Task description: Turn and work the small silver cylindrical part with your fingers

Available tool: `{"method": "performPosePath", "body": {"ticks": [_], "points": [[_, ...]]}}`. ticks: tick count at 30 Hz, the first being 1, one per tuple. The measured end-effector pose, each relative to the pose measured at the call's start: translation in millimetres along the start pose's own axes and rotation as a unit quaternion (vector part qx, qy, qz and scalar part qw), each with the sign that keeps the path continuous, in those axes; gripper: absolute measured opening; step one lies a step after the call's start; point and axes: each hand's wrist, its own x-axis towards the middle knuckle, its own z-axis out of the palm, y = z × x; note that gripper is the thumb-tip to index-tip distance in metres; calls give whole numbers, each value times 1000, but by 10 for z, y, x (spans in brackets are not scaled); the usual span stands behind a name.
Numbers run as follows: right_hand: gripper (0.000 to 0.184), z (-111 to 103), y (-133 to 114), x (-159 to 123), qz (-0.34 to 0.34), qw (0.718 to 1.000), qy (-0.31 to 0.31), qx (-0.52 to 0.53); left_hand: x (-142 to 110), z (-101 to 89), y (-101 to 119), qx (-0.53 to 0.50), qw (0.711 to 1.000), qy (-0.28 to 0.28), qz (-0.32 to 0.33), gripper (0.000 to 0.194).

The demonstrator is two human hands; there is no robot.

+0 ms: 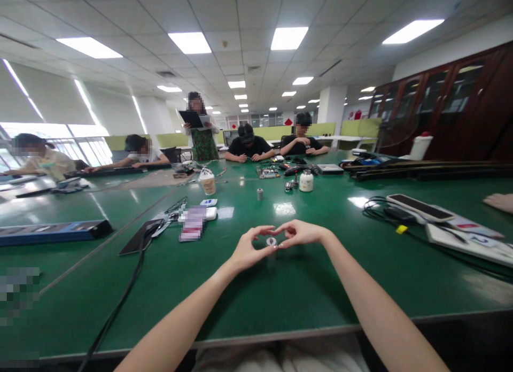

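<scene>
1. A small metal cylinder (271, 242) sits at the near middle of the table, in the space ringed by two bare hands, its round top showing a dark centre.
2. The left hand (250, 250) curls in from one side and the right hand (301, 233) from the other, fingers bent and tips nearly meeting; whether either actually grips the cylinder, I cannot tell.
3. Beyond them, a second metal cylinder (260, 194) stands upright, apart from everything else.
4. To its left is a paper cup (208, 184) with brownish print; to its right, a white jar (306, 181) with small marks. Neither can be read.
5. A white device (209, 202) carries a blue label, too small to read. At right, a white panel (460, 241) bears a dark character, blurred, near a yellow tag (401, 230) on black cables.
6. The table (240, 292) is glossy green, reflecting the ceiling lights (289, 38); dark wooden cabinets (452, 94) line the right wall.
7. Several people sit around it; one person (200, 131) stands holding a dark folder (191, 118).
8. A purple packet (193, 222) is pixelated, and another person's hand (499, 201) is cut off at the right edge.
</scene>
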Motion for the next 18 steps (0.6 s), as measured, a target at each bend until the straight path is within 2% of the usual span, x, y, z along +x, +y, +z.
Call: {"method": "performPosePath", "body": {"ticks": [2,4,8,12,18], "points": [[48,-46,-94,-46,-16,999,50,-13,-25,58,-39,6,1000,8,-2,60],[41,-12,-155,-68,-32,993,112,-26,-24,118,-80,14,1000,16,-8,62],[35,249,-133,-32,-66,975,210,-43,-1,175,-138,28,999,-6,-22,41],[22,458,-43,24,-101,965,235,-62,-6,141,-148,30,998,-50,-35,34],[7,513,-35,30,-135,945,284,-94,-15,103,-141,20,994,-90,-52,39]]}}
